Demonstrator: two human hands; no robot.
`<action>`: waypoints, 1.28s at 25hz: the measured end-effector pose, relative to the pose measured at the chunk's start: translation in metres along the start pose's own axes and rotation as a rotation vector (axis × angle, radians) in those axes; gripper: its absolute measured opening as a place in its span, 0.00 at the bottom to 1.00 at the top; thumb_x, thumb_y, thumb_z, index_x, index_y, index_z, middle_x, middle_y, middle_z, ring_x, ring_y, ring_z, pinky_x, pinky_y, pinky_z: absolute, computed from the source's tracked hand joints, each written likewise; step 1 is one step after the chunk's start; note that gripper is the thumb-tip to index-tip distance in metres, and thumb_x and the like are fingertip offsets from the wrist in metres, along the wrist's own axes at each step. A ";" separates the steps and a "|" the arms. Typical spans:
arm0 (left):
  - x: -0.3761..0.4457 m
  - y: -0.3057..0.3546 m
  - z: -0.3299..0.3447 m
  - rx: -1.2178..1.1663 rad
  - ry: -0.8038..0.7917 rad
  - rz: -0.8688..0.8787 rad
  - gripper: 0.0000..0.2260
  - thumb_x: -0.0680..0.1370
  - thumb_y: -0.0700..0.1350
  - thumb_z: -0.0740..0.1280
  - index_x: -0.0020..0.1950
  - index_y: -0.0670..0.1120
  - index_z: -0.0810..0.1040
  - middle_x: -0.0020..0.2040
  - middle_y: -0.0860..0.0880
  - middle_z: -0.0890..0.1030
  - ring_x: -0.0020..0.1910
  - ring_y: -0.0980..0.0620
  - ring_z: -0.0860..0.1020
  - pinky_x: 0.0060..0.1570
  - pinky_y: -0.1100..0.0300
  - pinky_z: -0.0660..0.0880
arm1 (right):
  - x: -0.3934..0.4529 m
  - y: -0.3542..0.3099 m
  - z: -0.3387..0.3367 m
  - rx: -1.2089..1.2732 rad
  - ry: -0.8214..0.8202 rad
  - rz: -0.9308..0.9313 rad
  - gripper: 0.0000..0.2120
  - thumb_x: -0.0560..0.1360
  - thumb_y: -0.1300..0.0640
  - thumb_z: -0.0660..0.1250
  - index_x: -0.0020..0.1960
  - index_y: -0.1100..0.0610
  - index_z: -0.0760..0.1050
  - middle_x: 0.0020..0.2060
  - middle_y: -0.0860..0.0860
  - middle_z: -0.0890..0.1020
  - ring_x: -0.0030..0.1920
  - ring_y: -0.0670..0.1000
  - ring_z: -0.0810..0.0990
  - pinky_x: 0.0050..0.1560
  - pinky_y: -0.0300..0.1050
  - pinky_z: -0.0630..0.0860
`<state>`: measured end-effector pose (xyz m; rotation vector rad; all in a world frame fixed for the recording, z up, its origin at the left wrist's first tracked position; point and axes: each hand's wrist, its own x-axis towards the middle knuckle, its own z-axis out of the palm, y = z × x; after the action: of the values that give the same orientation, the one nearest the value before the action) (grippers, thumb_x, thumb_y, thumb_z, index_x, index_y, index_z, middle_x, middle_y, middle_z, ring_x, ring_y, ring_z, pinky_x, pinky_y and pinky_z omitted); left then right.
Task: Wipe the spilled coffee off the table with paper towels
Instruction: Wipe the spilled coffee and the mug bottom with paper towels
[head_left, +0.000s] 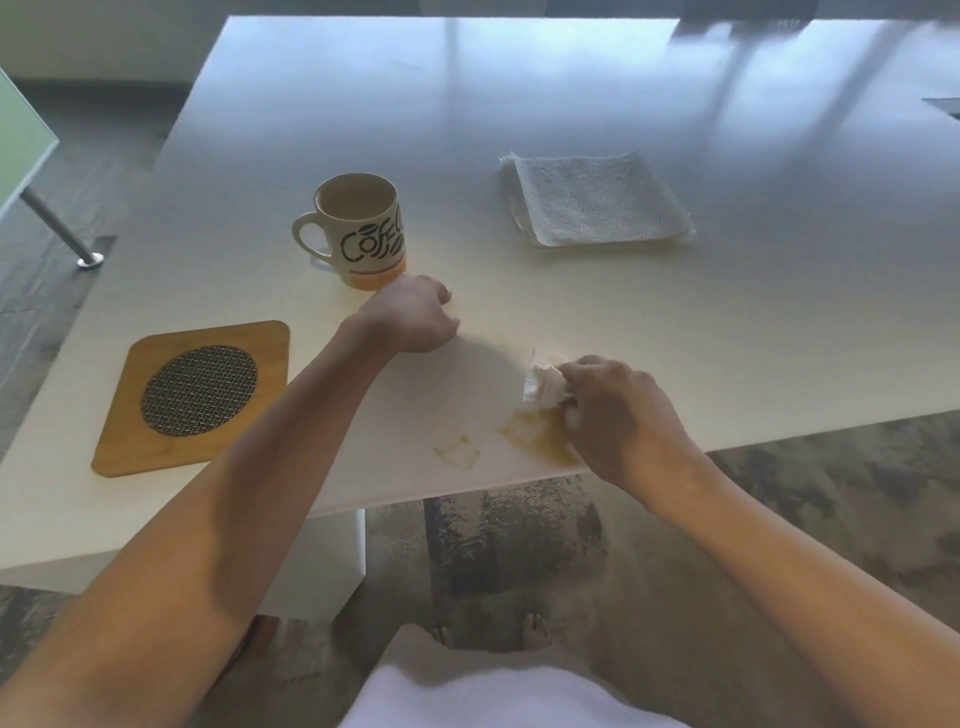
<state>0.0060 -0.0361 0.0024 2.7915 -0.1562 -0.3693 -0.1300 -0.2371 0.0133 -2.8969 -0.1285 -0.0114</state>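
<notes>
Right hand (618, 410) near the front edge of the white surface (727, 322), fingers clenched around a crumpled paper towel (543, 387), wad pressed down at the far edge of the main coffee spill (543, 439). Spill is a thin amber film lying just near-side and slightly left of the wad, running toward the surface edge. A second, smaller patch (460, 451) sits just left of it, apart from the towel. Judgement: next stroke wants to pull near and left; right hand is plainly the closer one. Left hand (413, 317) rests on the surface farther in, fingers curled into a loose fist, holding nothing visible, likely bracing. Mug (358, 231) upright just beyond the left hand, handle to the left, lettering reads "Coff…", rest turned away. Wooden trivet (195, 397) with dark round insert at left. Stack of clean paper towels (597, 200) far right, well apart from the spill, untouched.
</notes>
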 end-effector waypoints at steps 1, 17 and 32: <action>0.000 -0.001 -0.001 -0.004 -0.008 0.000 0.24 0.80 0.54 0.65 0.75 0.49 0.71 0.73 0.45 0.74 0.70 0.44 0.73 0.68 0.55 0.69 | -0.004 -0.005 0.000 -0.001 0.005 0.025 0.10 0.77 0.63 0.56 0.47 0.57 0.77 0.45 0.51 0.78 0.39 0.55 0.73 0.39 0.43 0.67; -0.007 -0.001 -0.010 0.032 -0.063 0.046 0.22 0.78 0.49 0.65 0.72 0.46 0.75 0.70 0.43 0.76 0.67 0.43 0.75 0.63 0.56 0.72 | -0.012 -0.082 0.010 -0.049 -0.083 0.057 0.12 0.78 0.58 0.59 0.53 0.58 0.81 0.51 0.57 0.78 0.42 0.59 0.80 0.40 0.44 0.70; -0.007 -0.005 -0.021 0.020 -0.122 0.055 0.22 0.79 0.53 0.64 0.72 0.51 0.75 0.72 0.48 0.75 0.69 0.46 0.73 0.59 0.61 0.68 | -0.020 -0.135 0.024 0.163 -0.145 -0.192 0.06 0.76 0.63 0.59 0.47 0.60 0.75 0.43 0.57 0.72 0.38 0.60 0.74 0.36 0.47 0.67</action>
<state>0.0054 -0.0238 0.0213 2.7780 -0.2649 -0.5275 -0.1624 -0.1024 0.0215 -2.7099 -0.4126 0.1678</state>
